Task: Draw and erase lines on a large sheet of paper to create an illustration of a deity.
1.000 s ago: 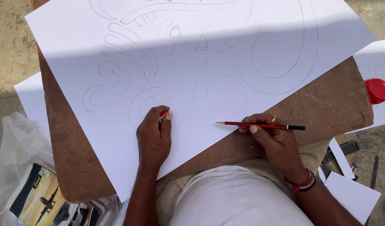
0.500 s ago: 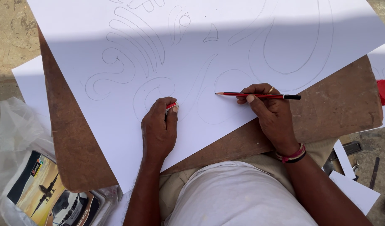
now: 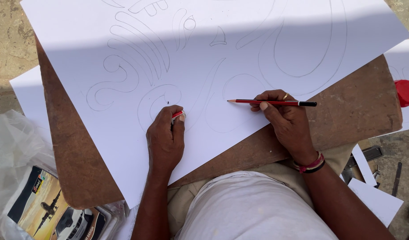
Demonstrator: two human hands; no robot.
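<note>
The left hand (image 3: pixel 165 140) is closed around a small red and white eraser (image 3: pixel 178 115), pressing it on the big white paper (image 3: pixel 124 133) near a drawn curl; the right hand (image 3: pixel 286 118) pinches a red pencil (image 3: pixel 271 102) lying level just above the paper, tip pointing left; the paper rests on a brown board (image 3: pixel 355 111)

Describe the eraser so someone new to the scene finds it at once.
Start at the big white paper sheet with curved pencil outlines, lying on a brown board. Follow the left hand to its fingertips: the eraser is the small red-and-white piece pinched there, far shorter than the long red pencil in the right hand.
</note>
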